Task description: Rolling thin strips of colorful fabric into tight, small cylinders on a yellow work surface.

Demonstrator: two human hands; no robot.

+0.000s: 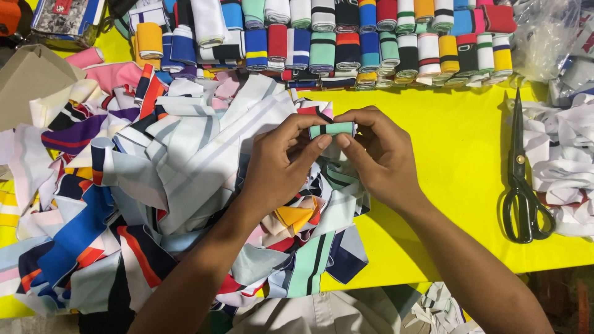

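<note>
A yellow table [458, 161] carries everything. Its left half is buried under a loose heap of fabric strips [154, 185] in white, blue, red, pink and pale green; along the far edge stand rows of rolled strips [371, 43], tight little cylinders with striped bands. At the right lie dark scissors [523, 179] beside a pile of white scraps [569, 161].

Above the heap, both hands meet on one small fabric roll [332, 129], mint green with a dark stripe and a white edge. The left hand [278, 167] is curled nearly closed, thumb and forefinger pinching the roll's left end; the right hand [380, 154] does the same at the right end, its other fingers arched over the top.

The roll looks light and soft, and probably springy (knit trim of this kind tends to unwind). It seems best gripped across its ends or squeezed round the middle, with steady pressure so the coil stays tight.
</note>
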